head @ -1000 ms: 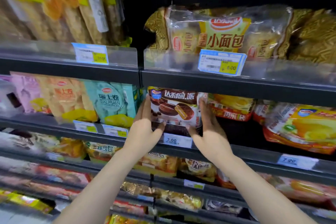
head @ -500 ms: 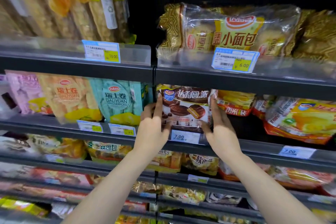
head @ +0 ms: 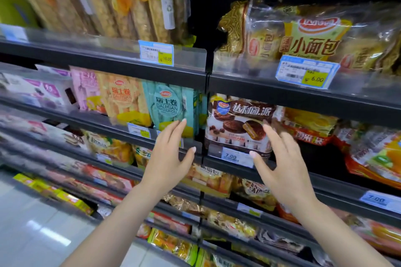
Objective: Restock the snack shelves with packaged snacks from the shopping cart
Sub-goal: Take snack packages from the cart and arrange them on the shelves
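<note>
**Chocolate pie bag seated on the middle shelf, both hands free of it**

Head view. Your left hand (head: 168, 158) and right hand (head: 282, 165) hang in front of the shelf with fingers spread and straight, gripping nothing. Neither touches the chocolate pie bag (head: 238, 123); they flank it, apart from its face.

The bag stands upright at the left end of the middle shelf (head: 282, 171), directly behind its 7.00 price tag (head: 236, 156). Reason for the placement, as a judgement: printed face forward and lined up with its tag so a shopper reads product and price together. The clear front lip of the shelf appears to hold the bottom edge and keep the bag from sliding out.

Neighbours: teal Swiss roll bag (head: 171, 108) to the left beyond the shelf divider, red-and-yellow bag (head: 308, 125) just beside it on the right.

The shopping cart is not in view. This item looks done; the next fetch would mean turning to the cart.
</note>
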A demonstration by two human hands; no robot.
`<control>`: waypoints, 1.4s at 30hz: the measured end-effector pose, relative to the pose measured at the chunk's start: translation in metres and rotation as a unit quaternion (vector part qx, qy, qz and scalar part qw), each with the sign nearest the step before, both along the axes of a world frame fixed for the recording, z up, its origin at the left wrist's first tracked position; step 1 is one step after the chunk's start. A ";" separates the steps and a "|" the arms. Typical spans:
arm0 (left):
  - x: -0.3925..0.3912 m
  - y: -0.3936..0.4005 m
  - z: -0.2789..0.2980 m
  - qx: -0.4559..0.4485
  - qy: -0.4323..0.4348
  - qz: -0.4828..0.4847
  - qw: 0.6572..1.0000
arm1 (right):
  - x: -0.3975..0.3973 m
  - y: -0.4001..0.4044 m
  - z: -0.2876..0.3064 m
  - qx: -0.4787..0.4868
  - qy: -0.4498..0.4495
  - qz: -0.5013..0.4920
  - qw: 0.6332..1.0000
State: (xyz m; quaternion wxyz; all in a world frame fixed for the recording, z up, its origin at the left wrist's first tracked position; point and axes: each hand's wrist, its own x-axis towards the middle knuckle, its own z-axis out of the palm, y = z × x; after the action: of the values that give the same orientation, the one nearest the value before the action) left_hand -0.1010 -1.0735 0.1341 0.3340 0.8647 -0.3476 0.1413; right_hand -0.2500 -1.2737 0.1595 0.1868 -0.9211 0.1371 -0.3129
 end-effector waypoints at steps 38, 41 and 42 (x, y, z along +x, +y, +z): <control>0.156 0.053 0.011 -0.021 0.054 -0.164 0.985 | 0.157 0.128 -0.015 -0.014 0.001 -0.140 0.990; 0.154 0.056 0.012 -0.016 0.035 -0.155 0.987 | 0.136 0.105 -0.019 -0.146 0.004 -0.223 0.964; 0.152 0.057 0.012 -0.012 0.028 -0.148 0.989 | 0.128 0.096 -0.020 -0.164 0.026 -0.244 0.955</control>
State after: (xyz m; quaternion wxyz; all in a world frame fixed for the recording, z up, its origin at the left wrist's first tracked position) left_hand 0.0513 -1.0162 0.1460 0.3712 0.8033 -0.4605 0.0703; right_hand -0.1223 -1.1778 0.1399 -0.0530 -0.8853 0.3096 -0.3428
